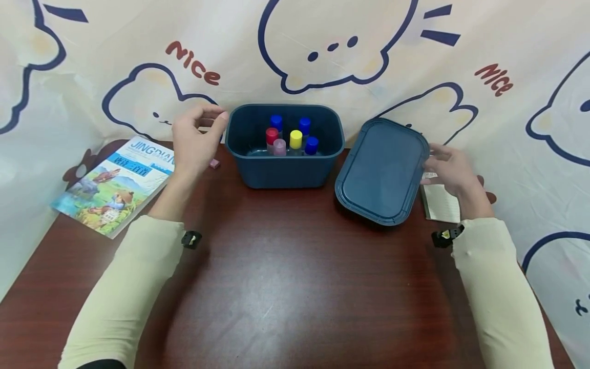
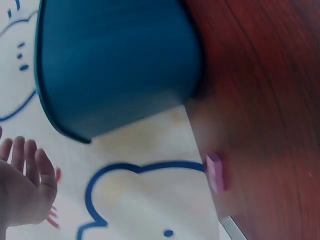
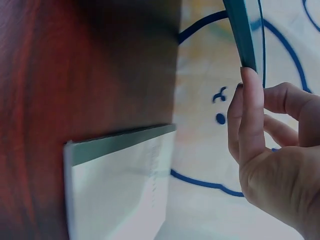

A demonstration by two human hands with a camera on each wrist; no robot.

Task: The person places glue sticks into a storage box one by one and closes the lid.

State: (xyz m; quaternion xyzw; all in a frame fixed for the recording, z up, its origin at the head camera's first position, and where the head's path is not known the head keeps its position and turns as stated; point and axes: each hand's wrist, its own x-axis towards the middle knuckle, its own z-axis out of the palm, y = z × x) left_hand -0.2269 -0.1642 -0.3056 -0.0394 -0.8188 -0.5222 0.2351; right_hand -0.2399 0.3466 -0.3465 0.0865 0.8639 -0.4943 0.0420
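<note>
A dark blue plastic box (image 1: 283, 171) stands uncovered at the back of the table. Inside it are several small bottles, with blue, red and yellow caps (image 1: 296, 137) and a pale pink one. My left hand (image 1: 198, 134) is raised just left of the box's rim, fingers loosely bent, holding nothing; the left wrist view shows a gap between hand and box. With my right hand (image 1: 449, 169) I pinch the right edge of the matching lid (image 1: 382, 171). The lid is tilted to the right of the box, and its edge (image 3: 244, 37) meets my fingertips in the right wrist view.
A picture-covered book (image 1: 124, 184) lies at the left, under my left forearm's far side. A small pink block (image 2: 215, 172) is by the table's back edge. Beneath my right hand lies a notepad (image 1: 440, 202). A printed curtain (image 1: 249, 56) hangs right behind the table.
</note>
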